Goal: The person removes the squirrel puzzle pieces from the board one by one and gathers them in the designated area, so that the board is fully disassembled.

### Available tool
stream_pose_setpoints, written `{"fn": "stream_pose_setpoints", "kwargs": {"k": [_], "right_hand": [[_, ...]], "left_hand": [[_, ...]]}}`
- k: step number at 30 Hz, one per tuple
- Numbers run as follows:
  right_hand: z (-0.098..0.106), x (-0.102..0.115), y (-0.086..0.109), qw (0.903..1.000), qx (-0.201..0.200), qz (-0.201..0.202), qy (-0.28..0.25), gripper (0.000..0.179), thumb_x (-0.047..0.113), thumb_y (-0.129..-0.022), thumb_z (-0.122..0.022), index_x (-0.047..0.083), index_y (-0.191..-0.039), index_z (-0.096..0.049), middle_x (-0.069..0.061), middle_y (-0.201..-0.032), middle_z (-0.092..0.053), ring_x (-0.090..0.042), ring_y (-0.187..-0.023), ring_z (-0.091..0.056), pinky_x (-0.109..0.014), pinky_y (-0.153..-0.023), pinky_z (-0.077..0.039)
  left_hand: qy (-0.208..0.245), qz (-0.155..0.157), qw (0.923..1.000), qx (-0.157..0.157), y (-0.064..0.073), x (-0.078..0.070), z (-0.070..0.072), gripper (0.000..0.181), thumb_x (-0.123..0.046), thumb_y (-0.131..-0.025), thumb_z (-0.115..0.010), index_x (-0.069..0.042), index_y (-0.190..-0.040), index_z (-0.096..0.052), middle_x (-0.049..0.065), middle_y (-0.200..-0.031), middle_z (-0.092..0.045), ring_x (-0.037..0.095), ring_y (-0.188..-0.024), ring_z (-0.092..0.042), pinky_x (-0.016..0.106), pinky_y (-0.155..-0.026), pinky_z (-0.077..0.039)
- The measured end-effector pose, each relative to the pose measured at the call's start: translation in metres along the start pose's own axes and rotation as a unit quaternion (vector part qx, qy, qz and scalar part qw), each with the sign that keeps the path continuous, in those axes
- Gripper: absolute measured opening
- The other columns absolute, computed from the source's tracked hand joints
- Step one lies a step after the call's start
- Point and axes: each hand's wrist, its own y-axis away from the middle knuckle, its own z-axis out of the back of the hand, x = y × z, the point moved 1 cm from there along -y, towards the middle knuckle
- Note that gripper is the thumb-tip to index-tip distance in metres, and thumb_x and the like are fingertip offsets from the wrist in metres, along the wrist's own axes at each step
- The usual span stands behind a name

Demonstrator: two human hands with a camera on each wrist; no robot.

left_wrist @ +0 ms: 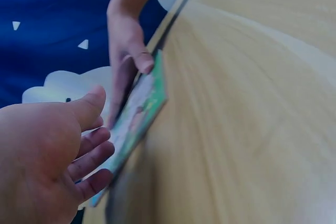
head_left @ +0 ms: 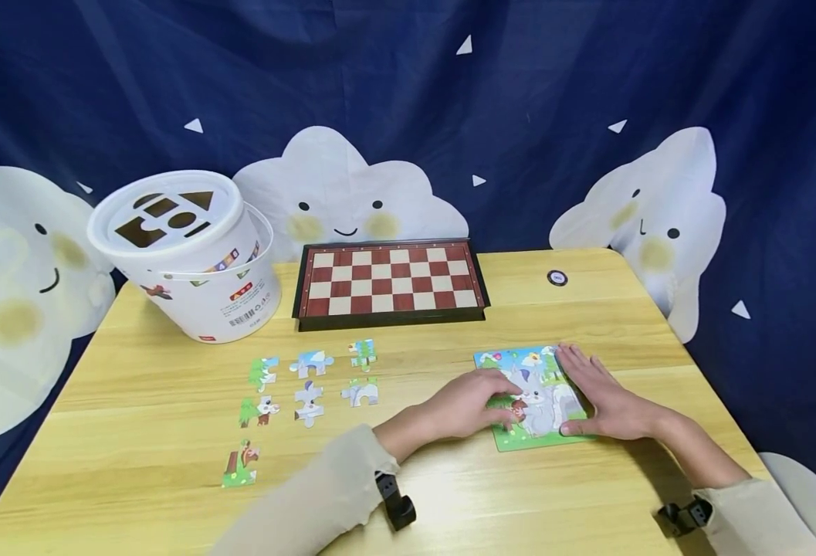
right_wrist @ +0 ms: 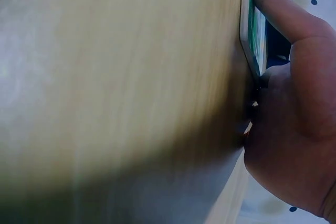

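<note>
A square picture board [head_left: 540,432] with a grey squirrel on a green and blue ground lies flat at the table's right. Over its left part is my left hand [head_left: 466,403], the fingers loosely bent and the thumb apart from them. In the left wrist view nothing shows in the grasp of the left hand [left_wrist: 58,156]. Along the board's right edge rests my right hand [head_left: 612,405], fingers straight and thumb on the lower right part. The right wrist view shows the thumb of the right hand [right_wrist: 294,87] lying along the board's edge [right_wrist: 245,30].
Several loose jigsaw pieces [head_left: 308,404] lie spread on the wooden table [head_left: 137,432] to the left. Behind them stand a white lidded bucket [head_left: 220,301] with shape holes and a red-and-white checkerboard [head_left: 390,282]. A small round dark disc [head_left: 556,277] lies at the back right.
</note>
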Motion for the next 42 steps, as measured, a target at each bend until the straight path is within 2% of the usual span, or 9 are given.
{"fn": "stream_pose_setpoints", "kwargs": {"k": [4, 9, 14, 20, 31, 37, 42], "right_hand": [[0.000, 0.000, 0.000, 1.0000, 0.000, 0.003, 0.004, 0.111, 0.041, -0.089, -0.078, -0.005, -0.160, -0.007, -0.037, -0.162, -0.009, -0.035, -0.155, 0.005, -0.017, -0.114, 0.015], [0.001, 0.000, -0.001, 1.0000, -0.002, 0.003, 0.005, 0.111, 0.040, -0.089, -0.078, -0.005, -0.160, -0.007, -0.037, -0.162, -0.008, -0.037, -0.155, 0.005, -0.019, -0.115, 0.015], [0.001, 0.001, -0.001, 1.0000, 0.001, -0.004, -0.001, 0.111, 0.040, -0.089, -0.078, -0.006, -0.160, -0.007, -0.036, -0.163, -0.007, -0.037, -0.155, 0.005, -0.019, -0.115, 0.016], [0.000, 0.001, -0.002, 1.0000, 0.001, -0.005, -0.002, 0.111, 0.040, -0.088, -0.078, -0.005, -0.160, -0.006, -0.036, -0.162, -0.007, -0.036, -0.155, 0.006, -0.019, -0.115, 0.016], [-0.002, 0.000, -0.001, 1.0000, -0.004, 0.000, 0.001, 0.111, 0.039, -0.088, -0.079, -0.004, -0.160, -0.007, -0.035, -0.163, -0.008, -0.034, -0.155, 0.006, -0.019, -0.115, 0.016], [-0.002, -0.001, 0.000, 1.0000, -0.008, 0.002, -0.001, 0.111, 0.039, -0.088, -0.079, -0.004, -0.160, -0.007, -0.036, -0.162, -0.009, -0.035, -0.155, 0.005, -0.019, -0.116, 0.015], [-0.002, 0.000, 0.000, 1.0000, -0.007, 0.001, -0.003, 0.111, 0.039, -0.088, -0.079, -0.004, -0.160, -0.007, -0.036, -0.163, -0.008, -0.034, -0.155, 0.006, -0.018, -0.115, 0.016]], "left_hand": [[-0.051, 0.006, 0.9985, -0.017, -0.008, -0.001, -0.012, 0.036, -0.036, -0.097, -0.070, -0.015, -0.126, -0.071, -0.004, -0.121, -0.069, 0.009, -0.117, -0.060, 0.023, -0.102, -0.044], [-0.119, 0.040, 0.9909, -0.047, -0.016, -0.009, -0.023, 0.033, -0.044, -0.093, -0.074, -0.021, -0.115, -0.075, -0.009, -0.109, -0.068, 0.008, -0.106, -0.060, 0.021, -0.092, -0.047], [-0.140, 0.071, 0.9865, -0.047, -0.021, -0.018, -0.029, 0.028, -0.046, -0.089, -0.078, -0.024, -0.106, -0.076, -0.011, -0.098, -0.064, 0.005, -0.092, -0.057, 0.020, -0.081, -0.047], [-0.135, 0.100, 0.9842, -0.056, -0.024, -0.022, -0.034, 0.023, -0.042, -0.088, -0.080, -0.024, -0.103, -0.077, -0.013, -0.094, -0.064, 0.001, -0.087, -0.058, 0.020, -0.077, -0.047], [-0.105, 0.127, 0.9845, -0.060, -0.025, -0.025, -0.035, 0.018, -0.035, -0.087, -0.082, -0.025, -0.101, -0.077, -0.017, -0.092, -0.064, -0.002, -0.087, -0.057, 0.020, -0.079, -0.045], [-0.039, 0.145, 0.9867, -0.062, -0.024, -0.025, -0.034, 0.011, -0.029, -0.090, -0.080, -0.025, -0.098, -0.074, -0.020, -0.084, -0.061, -0.007, -0.077, -0.053, 0.016, -0.072, -0.041], [0.009, 0.161, 0.9843, -0.072, -0.023, -0.023, -0.031, 0.003, -0.023, -0.093, -0.077, -0.024, -0.093, -0.074, -0.020, -0.077, -0.060, -0.007, -0.070, -0.052, 0.015, -0.064, -0.040]]}}
